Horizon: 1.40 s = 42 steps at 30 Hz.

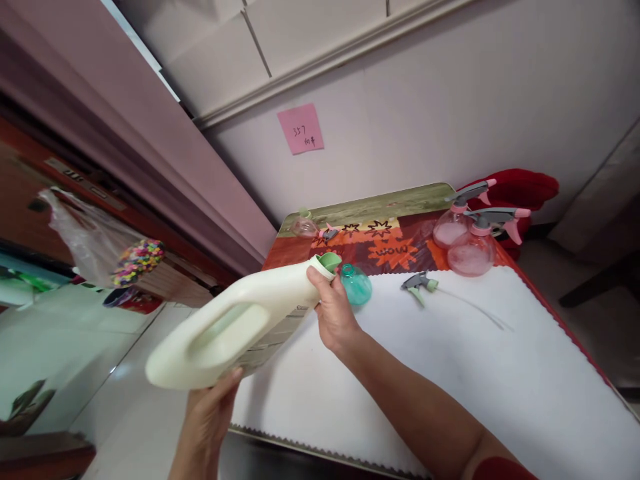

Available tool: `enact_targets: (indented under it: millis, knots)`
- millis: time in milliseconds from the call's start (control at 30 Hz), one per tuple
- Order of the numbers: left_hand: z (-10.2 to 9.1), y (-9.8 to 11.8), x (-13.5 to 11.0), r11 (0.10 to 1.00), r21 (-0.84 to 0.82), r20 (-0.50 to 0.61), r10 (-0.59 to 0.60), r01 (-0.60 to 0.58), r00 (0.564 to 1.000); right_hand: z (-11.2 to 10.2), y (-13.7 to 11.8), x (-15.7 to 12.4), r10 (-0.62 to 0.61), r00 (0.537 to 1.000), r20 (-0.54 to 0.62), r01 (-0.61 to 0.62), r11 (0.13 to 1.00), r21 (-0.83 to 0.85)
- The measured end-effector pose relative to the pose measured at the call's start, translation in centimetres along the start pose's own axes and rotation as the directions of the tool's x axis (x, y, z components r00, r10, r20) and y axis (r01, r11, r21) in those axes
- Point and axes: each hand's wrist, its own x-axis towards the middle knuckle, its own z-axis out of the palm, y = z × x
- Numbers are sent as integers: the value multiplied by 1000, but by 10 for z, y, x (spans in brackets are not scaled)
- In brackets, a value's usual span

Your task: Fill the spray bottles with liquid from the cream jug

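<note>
Pale wall [450, 100] and a pink sticky note [301, 129] back a small table [360, 208] laid with a white cloth [450, 373], seen from beside the person at work.

A person tips a large cream detergent jug [235, 327] over the cloth's left edge. Its base hangs out past the cloth, and its green spout [327, 261] points in toward the cloth's far left corner. The left hand [207, 417] is cupped under the jug's base, fingers curled up around it. The right hand [335, 313] is closed around the neck just below the spout. Two pink spray bottles [473, 253] stand close together just beyond the cloth's far edge, triggers on. A round teal bottle [356, 285] with no top sits at the cloth's far left corner, beside the right hand. A loose trigger head [419, 285] with its dip tube lies on the cloth near the far edge.

The spout appears to sit beside the teal bottle's narrow mouth, not over it. Anything running out at this tilt would likely soak the cloth. The jug looks bulky for a grip at its two ends, and a slip of the lower hand could drop it off the cloth's near left side.
</note>
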Motion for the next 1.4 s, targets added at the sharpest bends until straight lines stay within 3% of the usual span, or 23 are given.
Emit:
enact_targets:
  millis: [133,300,400,533,733,867,1000,1067,1100,1167,1200,1300,1400]
  knots:
    - [8,-45,-2,997,3,-16,-83,83,996,-4,9,-4,-206,973,106,223,954,-198]
    - [6,-79,0,996,-59,1,-66,66,998,6,21,0,-304,924,230,377,816,-437]
    - [-6,-87,4,997,63,-74,36,-32,997,25,27,8,-334,887,318,458,713,-531]
    - [-28,-94,9,983,175,-229,92,-52,969,52,46,15,-352,851,389,524,593,-611]
    - [-52,-100,16,950,288,-211,189,-124,959,73,86,22,-310,795,521,599,534,-597]
    - [-59,-97,21,931,331,-180,222,-154,958,74,87,12,-264,780,568,616,483,-622]
    - [-62,-94,24,934,320,-129,208,-158,970,40,45,-9,-319,723,613,690,372,-621]
    - [-63,-96,21,928,332,-107,218,-172,970,6,8,-15,-332,703,629,706,225,-671]
    - [-65,-97,18,917,352,-106,240,-190,965,-15,-14,-16,-334,725,603,665,111,-739]
    - [-66,-98,8,875,418,-105,313,-243,944,-58,-64,-14,-329,815,477,422,-228,-877]
    - [-65,-97,2,844,460,-98,358,-277,929,-79,-88,-11,-337,845,416,321,-302,-898]
    - [-52,-90,-18,732,547,23,473,-407,881,-131,-148,1,-373,891,257,75,-439,-895]
    - [-23,-81,-30,676,496,280,469,-544,838,-162,-172,12,-373,920,120,-107,-532,-840]
